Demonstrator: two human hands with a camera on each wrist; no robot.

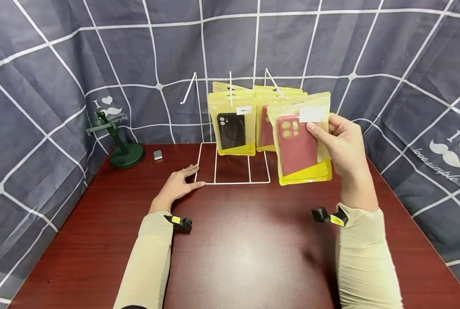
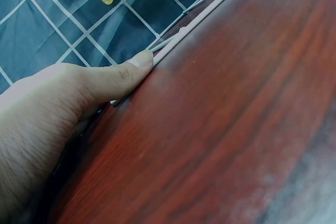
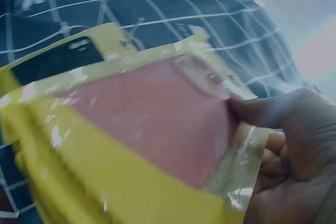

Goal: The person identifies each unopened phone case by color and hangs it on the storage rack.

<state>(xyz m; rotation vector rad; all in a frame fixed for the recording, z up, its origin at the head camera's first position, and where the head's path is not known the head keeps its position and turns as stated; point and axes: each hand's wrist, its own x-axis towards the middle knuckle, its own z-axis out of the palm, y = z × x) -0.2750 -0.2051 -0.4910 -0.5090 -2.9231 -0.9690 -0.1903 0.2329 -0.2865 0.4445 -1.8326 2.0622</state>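
My right hand [image 1: 343, 143] pinches a yellow, clear-fronted pouch holding a pink phone case [image 1: 297, 148] by its right edge, thumb in front. The right wrist view shows that thumb pressed beside the phone case [image 3: 152, 114]. The held pouch stands in front of the right hook of a white wire display rack [image 1: 237, 183]. On the rack's hooks hang a pouched black phone case [image 1: 231, 133] and another pouched pink one [image 1: 266, 133], partly covered. My left hand [image 1: 177, 184] rests at the rack base's front left corner, its thumb [image 2: 118, 80] along the wire.
A dark green stand [image 1: 126, 155] is at the back left of the red-brown wooden table [image 1: 230, 257], with a small silvery block [image 1: 158, 155] beside it. The rack's left hook [image 1: 189, 88] is bare. Grey checked cloth [image 1: 137, 51] hangs behind and on both sides.
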